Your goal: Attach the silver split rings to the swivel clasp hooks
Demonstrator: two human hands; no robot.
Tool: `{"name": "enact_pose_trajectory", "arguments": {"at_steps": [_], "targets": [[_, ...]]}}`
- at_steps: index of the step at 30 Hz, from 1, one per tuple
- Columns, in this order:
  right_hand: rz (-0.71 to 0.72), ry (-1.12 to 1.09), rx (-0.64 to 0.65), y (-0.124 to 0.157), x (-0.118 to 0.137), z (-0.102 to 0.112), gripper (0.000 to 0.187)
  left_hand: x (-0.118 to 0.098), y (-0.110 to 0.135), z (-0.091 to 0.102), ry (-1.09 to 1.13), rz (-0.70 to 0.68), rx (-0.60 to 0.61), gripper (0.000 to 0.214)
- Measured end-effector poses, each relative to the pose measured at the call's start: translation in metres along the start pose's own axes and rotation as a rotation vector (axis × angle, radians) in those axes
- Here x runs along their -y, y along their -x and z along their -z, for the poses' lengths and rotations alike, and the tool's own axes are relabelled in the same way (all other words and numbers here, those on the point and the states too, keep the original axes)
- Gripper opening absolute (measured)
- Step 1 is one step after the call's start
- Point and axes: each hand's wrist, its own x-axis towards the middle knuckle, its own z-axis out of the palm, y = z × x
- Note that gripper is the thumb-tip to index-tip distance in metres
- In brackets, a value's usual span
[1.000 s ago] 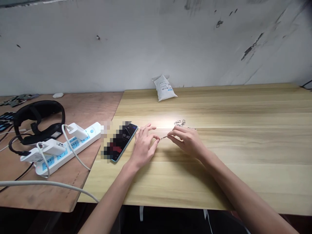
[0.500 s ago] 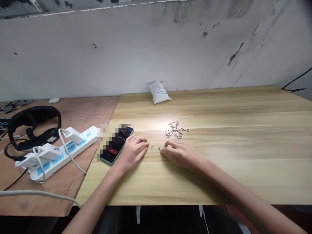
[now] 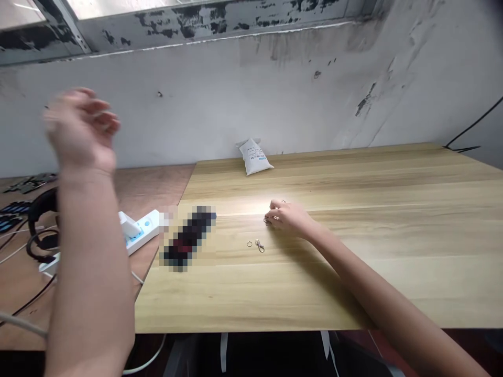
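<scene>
My left hand (image 3: 84, 125) is raised high on the left, smeared by motion. Its fingers are loosely bent and apart, and I see nothing in them. My right hand (image 3: 288, 215) is over the pile on the table, thumb and fingers pinched together at a small metal clasp (image 3: 268, 222). It covers most of the pile; one ring (image 3: 283, 202) peeks out behind it. Nearer to me lie a silver swivel clasp (image 3: 260, 246) and, just left of it, a small split ring (image 3: 249, 243), apart from each other.
A phone (image 3: 188, 238), blurred out, lies on the table's left. Against the wall stands a white printed packet (image 3: 255, 157). Beyond the left edge are a white power strip (image 3: 147, 230) with cables and a black headset (image 3: 43, 209), partly hidden by my left forearm.
My left hand has left the table beside the phone and risen far up and left. My right hand has let go of the nearer clasp and moved forward to the pile. The view has tilted up.
</scene>
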Motion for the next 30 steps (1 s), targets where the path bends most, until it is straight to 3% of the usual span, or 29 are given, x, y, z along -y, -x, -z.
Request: {"name": "enact_pose_trajectory", "arguments": {"at_steps": [2,4,7,10,13,18,24,30], "targets": [[0.011,-0.004,0.007,0.0,0.0,-0.001,0.023,-0.042,0.034,-0.044,0.28,-0.002,0.375,0.04],[0.009,-0.005,-0.009,0.001,0.0,-0.001,0.022,-0.078,0.086,-0.087,0.333,-0.085,0.641,0.028],[-0.027,0.005,-0.02,0.004,0.004,-0.001,0.018,-0.102,0.161,-0.132,0.291,-0.195,0.891,0.015],[-0.081,-0.037,-0.039,0.004,0.007,-0.004,0.012,-0.098,0.204,-0.153,0.184,-0.206,0.938,0.015],[-0.102,-0.187,-0.111,0.004,0.007,-0.01,0.006,-0.087,0.219,-0.157,0.203,-0.197,0.978,0.015],[-0.12,-0.584,-0.257,0.005,0.008,-0.012,0.004,-0.083,0.221,-0.149,0.352,-0.1,0.955,0.014],[-0.202,-1.171,-0.172,0.006,0.02,-0.005,0.02,-0.083,0.22,-0.129,0.527,0.079,0.857,0.012],[-0.198,-1.216,-0.177,0.008,0.027,-0.004,0.028,-0.081,0.217,-0.118,0.546,0.081,0.874,0.01]]}}
